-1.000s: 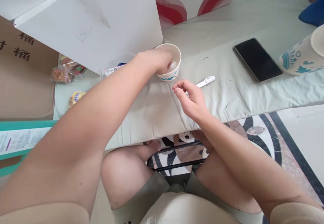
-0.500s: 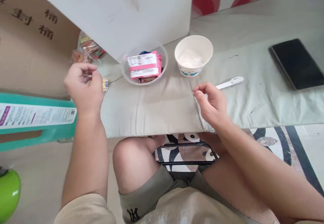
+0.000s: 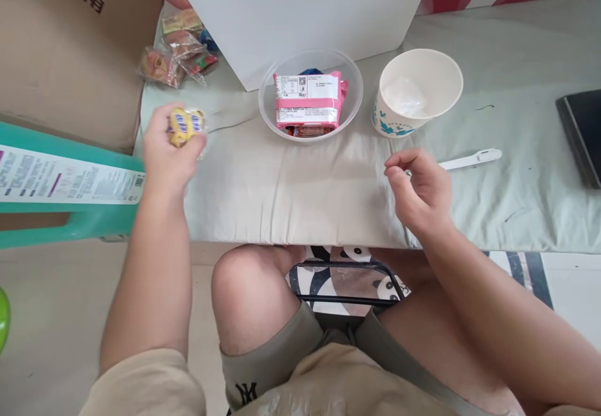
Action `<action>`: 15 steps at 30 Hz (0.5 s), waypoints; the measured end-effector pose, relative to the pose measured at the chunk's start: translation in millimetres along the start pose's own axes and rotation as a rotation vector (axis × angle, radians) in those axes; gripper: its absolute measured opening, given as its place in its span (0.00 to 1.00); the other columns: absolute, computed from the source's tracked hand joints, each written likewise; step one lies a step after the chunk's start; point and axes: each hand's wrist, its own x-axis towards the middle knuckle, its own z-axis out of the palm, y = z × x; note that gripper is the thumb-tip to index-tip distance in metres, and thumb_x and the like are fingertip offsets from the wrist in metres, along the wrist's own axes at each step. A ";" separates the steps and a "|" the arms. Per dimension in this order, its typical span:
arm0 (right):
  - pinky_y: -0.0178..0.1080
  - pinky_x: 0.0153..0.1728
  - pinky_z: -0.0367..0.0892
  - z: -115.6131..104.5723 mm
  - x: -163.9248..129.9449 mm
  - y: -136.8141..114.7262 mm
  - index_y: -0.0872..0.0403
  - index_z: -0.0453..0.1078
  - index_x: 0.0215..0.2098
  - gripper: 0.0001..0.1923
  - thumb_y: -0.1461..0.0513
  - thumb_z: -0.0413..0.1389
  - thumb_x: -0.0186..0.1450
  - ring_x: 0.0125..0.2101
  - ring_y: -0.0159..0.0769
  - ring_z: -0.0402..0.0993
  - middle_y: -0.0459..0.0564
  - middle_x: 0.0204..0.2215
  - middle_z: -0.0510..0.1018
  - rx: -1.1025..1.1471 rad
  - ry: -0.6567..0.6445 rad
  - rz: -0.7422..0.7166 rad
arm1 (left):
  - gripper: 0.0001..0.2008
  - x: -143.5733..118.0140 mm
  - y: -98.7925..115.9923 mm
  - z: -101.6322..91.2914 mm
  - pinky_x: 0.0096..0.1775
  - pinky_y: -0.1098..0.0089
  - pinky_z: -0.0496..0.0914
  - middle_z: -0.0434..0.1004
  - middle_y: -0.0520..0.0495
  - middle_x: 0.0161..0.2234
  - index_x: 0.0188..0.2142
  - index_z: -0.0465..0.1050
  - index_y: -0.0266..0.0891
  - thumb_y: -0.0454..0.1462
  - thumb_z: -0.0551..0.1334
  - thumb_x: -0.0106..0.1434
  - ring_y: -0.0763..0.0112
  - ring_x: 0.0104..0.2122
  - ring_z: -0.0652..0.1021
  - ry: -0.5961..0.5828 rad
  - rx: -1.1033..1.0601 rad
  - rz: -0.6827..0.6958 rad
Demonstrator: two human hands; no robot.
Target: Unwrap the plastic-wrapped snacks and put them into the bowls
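Observation:
My left hand (image 3: 169, 146) is closed around a small snack packet in clear and yellow wrapping (image 3: 186, 126), held above the left part of the cloth-covered surface. My right hand (image 3: 420, 193) rests near the front edge with its fingers curled and thumb close to the index finger; whether anything is inside is hidden. Beside it lies a white plastic spoon (image 3: 472, 160), its left end hidden behind the fingers. A clear plastic bowl (image 3: 263, 106) holds a pink and white packet (image 3: 307, 103) and other wrapped snacks. To its right stands a white paper cup (image 3: 392, 129) with clear plastic inside.
Several wrapped snacks (image 3: 181, 49) lie at the back left, beside a cardboard box (image 3: 70, 59). A white box (image 3: 300, 9) stands behind the bowl. On the left is a green box (image 3: 70, 181); a black phone (image 3: 585, 131) lies at the right.
My left hand has lifted and turned, and the yellow packet now shows in its grip. My right hand stays by the spoon. The view has shifted, so the bowl and cup appear farther right.

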 end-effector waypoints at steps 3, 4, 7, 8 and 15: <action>0.44 0.38 0.70 -10.7 -1.4 1.5 0.48 0.71 0.35 0.03 0.60 0.55 0.66 0.30 0.39 0.74 0.46 0.28 0.77 -0.023 0.028 -0.016 | 0.22 -63.5 40.9 -1.1 0.47 0.53 0.77 0.79 0.59 0.50 0.43 0.76 0.54 0.46 0.76 0.48 0.56 0.53 0.76 -0.346 -0.526 -0.168; 0.45 0.38 0.70 -15.8 -0.7 2.7 0.47 0.71 0.35 0.02 0.60 0.55 0.66 0.31 0.40 0.74 0.47 0.29 0.77 -0.040 0.044 -0.015 | 0.19 -86.0 53.6 3.8 0.46 0.54 0.78 0.80 0.55 0.51 0.42 0.77 0.53 0.48 0.73 0.51 0.55 0.53 0.77 -0.448 -0.617 -0.256; 0.50 0.43 0.71 -36.4 5.2 12.7 0.47 0.70 0.35 0.04 0.63 0.54 0.65 0.36 0.45 0.77 0.50 0.32 0.80 -0.164 0.055 0.037 | 0.22 -138.9 77.6 34.5 0.45 0.53 0.79 0.83 0.46 0.48 0.47 0.77 0.49 0.48 0.68 0.52 0.52 0.51 0.80 -0.627 -0.766 -0.548; 0.52 0.46 0.70 -44.8 7.7 18.7 0.46 0.71 0.36 0.07 0.65 0.53 0.64 0.39 0.48 0.77 0.51 0.35 0.81 -0.233 0.043 0.068 | 0.24 -149.8 81.0 48.1 0.44 0.53 0.79 0.84 0.44 0.47 0.48 0.77 0.47 0.49 0.67 0.52 0.51 0.50 0.81 -0.672 -0.790 -0.641; 0.69 0.63 0.58 -85.6 8.1 68.2 0.48 0.73 0.56 0.29 0.69 0.52 0.57 0.67 0.64 0.64 0.55 0.60 0.78 -0.681 -0.201 0.173 | 0.32 -168.8 82.1 124.2 0.47 0.57 0.79 0.84 0.39 0.49 0.50 0.76 0.39 0.53 0.70 0.50 0.53 0.46 0.84 -0.869 -0.962 -0.833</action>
